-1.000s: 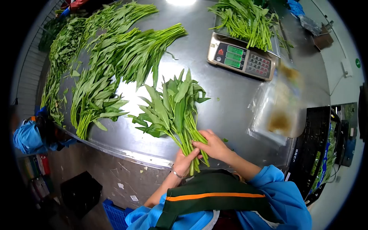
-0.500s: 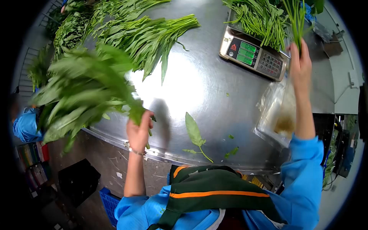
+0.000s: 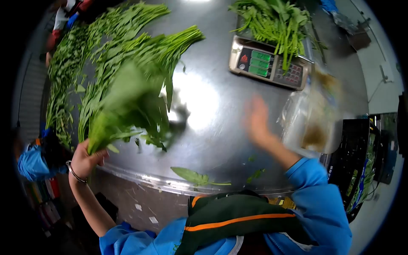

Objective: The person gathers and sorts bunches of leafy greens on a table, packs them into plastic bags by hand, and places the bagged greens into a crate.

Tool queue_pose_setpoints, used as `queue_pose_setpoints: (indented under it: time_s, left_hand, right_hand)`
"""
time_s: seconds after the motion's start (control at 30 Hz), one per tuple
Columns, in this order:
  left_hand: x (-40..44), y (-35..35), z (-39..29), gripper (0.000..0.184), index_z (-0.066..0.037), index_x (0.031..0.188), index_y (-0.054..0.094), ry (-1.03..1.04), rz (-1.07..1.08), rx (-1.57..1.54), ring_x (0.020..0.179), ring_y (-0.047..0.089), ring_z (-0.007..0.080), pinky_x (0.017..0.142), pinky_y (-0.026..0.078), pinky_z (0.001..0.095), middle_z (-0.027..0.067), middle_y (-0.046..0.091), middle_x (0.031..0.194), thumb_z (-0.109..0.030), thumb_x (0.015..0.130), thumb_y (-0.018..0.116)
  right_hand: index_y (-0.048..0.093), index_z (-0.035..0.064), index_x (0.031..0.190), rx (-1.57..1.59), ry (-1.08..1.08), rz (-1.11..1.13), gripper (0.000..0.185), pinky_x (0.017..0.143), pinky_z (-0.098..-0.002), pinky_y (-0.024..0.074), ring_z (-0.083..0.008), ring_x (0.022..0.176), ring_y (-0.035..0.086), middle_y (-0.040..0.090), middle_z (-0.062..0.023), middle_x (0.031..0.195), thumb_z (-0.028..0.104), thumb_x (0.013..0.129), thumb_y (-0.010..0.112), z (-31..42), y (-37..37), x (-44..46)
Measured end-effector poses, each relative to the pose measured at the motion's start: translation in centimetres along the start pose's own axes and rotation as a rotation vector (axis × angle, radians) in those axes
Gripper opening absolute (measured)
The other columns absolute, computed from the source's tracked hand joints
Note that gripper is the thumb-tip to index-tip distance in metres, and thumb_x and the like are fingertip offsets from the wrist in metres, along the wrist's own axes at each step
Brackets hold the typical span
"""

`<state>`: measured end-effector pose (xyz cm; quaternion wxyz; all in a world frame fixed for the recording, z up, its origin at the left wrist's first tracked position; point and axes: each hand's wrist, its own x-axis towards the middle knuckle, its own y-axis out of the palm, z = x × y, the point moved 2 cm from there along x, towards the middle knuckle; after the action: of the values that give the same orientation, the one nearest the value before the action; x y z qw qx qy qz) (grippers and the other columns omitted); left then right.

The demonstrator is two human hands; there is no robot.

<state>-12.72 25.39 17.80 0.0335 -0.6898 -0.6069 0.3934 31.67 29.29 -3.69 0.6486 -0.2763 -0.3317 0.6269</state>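
Observation:
My left hand (image 3: 87,158), with a bracelet at the wrist, is closed round the stems of a bunch of leafy greens (image 3: 131,100). The leaves fan up and to the right over the steel table and are blurred. My right hand (image 3: 257,121) is above the middle of the table, smeared by motion, fingers stretched out and nothing visible in it. Right of it stands a digital scale (image 3: 272,68) with a pile of green stems (image 3: 276,25) on its pan. One loose leaf (image 3: 191,175) lies near the table's front edge.
More bunches of greens (image 3: 114,29) cover the left and back of the steel table (image 3: 221,106). Clear plastic bags (image 3: 297,117) lie at the right. A person's blue sleeve (image 3: 34,161) shows at the left edge. Black crates (image 3: 355,157) stand at the right.
My right hand has left the stems it held by the scale and moved left over the table. My left hand has moved left with its bunch, whose leaves now point right.

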Motion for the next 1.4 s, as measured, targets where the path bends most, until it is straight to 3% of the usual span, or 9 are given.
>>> queue_pose_setpoints:
  time_s: [0.07, 0.17, 0.37, 0.43, 0.5, 0.7, 0.93, 1.07, 1.4]
  left_hand:
    - [3.2, 0.7, 0.4, 0.011, -0.001, 0.086, 0.057, 0.139, -0.205, -0.338, 0.05, 0.048, 0.0091, 0.045, 0.038, 0.0225, 0.0047, 0.058, 0.069, -0.01, 0.082, 0.06]
    - [9.0, 7.0, 0.3, 0.019, -0.002, 0.082, 0.059, 0.198, -0.333, -0.836, 0.053, 0.049, 0.0083, 0.047, 0.04, 0.0238, 0.0054, 0.06, 0.075, -0.021, 0.084, 0.062]
    - [20.5, 25.9, 5.0, 0.017, -0.004, 0.084, 0.053, -0.135, 0.023, -1.511, 0.056, 0.052, 0.0186, 0.057, 0.048, 0.0301, 0.0052, 0.054, 0.066, -0.019, 0.091, 0.05]
    - [21.7, 28.4, 3.7, 0.019, -0.002, 0.085, 0.052, -0.323, -0.08, -1.536, 0.065, 0.053, 0.0187, 0.063, 0.049, 0.0318, 0.0057, 0.055, 0.071, -0.02, 0.091, 0.049]
    - [23.0, 28.9, 3.4, 0.015, -0.002, 0.09, 0.052, -0.262, -0.182, -1.505, 0.072, 0.057, 0.0195, 0.064, 0.051, 0.0359, 0.0067, 0.055, 0.078, -0.017, 0.091, 0.049]
    - [17.2, 26.2, 3.4, 0.02, 0.0, 0.105, 0.046, -0.326, 0.026, -1.409, 0.085, 0.058, 0.0253, 0.079, 0.052, 0.04, 0.014, 0.056, 0.094, -0.007, 0.086, 0.049]
    - [7.5, 30.5, 3.0, 0.034, 0.002, 0.11, 0.047, -0.18, 0.119, -1.369, 0.092, 0.061, 0.0282, 0.075, 0.054, 0.0372, 0.015, 0.058, 0.098, 0.005, 0.079, 0.06]
    - [7.3, 32.7, 5.5, 0.03, 0.001, 0.108, 0.05, -0.219, 0.246, -1.337, 0.087, 0.061, 0.025, 0.074, 0.054, 0.0355, 0.0133, 0.059, 0.1, 0.004, 0.08, 0.06]
    - [6.0, 31.9, 5.3, 0.03, -0.003, 0.112, 0.048, -0.199, 0.107, -1.425, 0.082, 0.059, 0.0186, 0.072, 0.054, 0.0333, 0.0074, 0.058, 0.092, 0.0, 0.083, 0.058]
  right_hand:
    - [0.045, 0.0013, 0.126, -0.487, -0.15, 0.442, 0.055, 0.102, -0.0605, 0.0112, -0.0488, 0.128, 0.018, 0.028, -0.0232, 0.139, 0.038, 0.085, 0.048, 1.0, 4.1, -10.3]
    - [0.058, 0.0048, 0.112, 0.598, -0.061, 0.887, 0.035, 0.105, -0.0487, 0.0199, -0.0444, 0.122, 0.031, 0.041, -0.0231, 0.127, 0.028, 0.086, 0.051, 3.4, 1.8, -16.5]
    - [0.04, 0.0069, 0.129, -0.167, 0.56, 0.02, 0.05, 0.103, -0.0465, 0.0229, -0.0421, 0.128, 0.019, 0.025, -0.0289, 0.136, 0.027, 0.085, 0.052, -4.2, -0.9, -20.6]
    - [0.034, 0.0073, 0.134, -0.178, 0.426, 0.796, 0.057, 0.104, -0.0454, 0.0229, -0.0392, 0.13, 0.02, 0.025, -0.0284, 0.137, 0.033, 0.086, 0.053, 2.7, -0.5, -18.7]
    - [0.044, 0.0042, 0.127, 0.905, 0.447, 0.899, 0.052, 0.1, -0.0414, 0.0322, -0.0337, 0.123, 0.038, 0.04, -0.024, 0.131, 0.036, 0.087, 0.054, 5.8, -0.7, -18.1]
    - [0.025, -0.001, 0.135, -0.634, 0.303, -0.577, 0.07, 0.102, -0.0445, 0.0257, -0.04, 0.124, 0.03, 0.031, -0.0276, 0.135, 0.021, 0.078, 0.06, -9.1, -9.6, -8.5]
    - [0.014, -0.0011, 0.138, -0.742, 0.605, 0.034, 0.084, 0.1, -0.0467, 0.0271, -0.0381, 0.118, 0.038, 0.039, -0.025, 0.129, 0.019, 0.074, 0.064, -6.2, -13.8, -7.1]
    - [0.039, -0.0051, 0.126, -0.157, 0.015, 0.061, 0.072, 0.1, -0.0445, 0.0284, -0.0378, 0.117, 0.039, 0.043, -0.0275, 0.124, 0.033, 0.072, 0.069, 2.1, -3.6, -6.6]
    - [0.053, -0.0012, 0.107, 1.057, 0.748, 0.839, 0.024, 0.063, -0.0244, 0.0488, -0.0124, 0.075, 0.059, 0.061, -0.0072, 0.086, 0.015, 0.089, 0.053, 7.0, 5.7, -3.5]
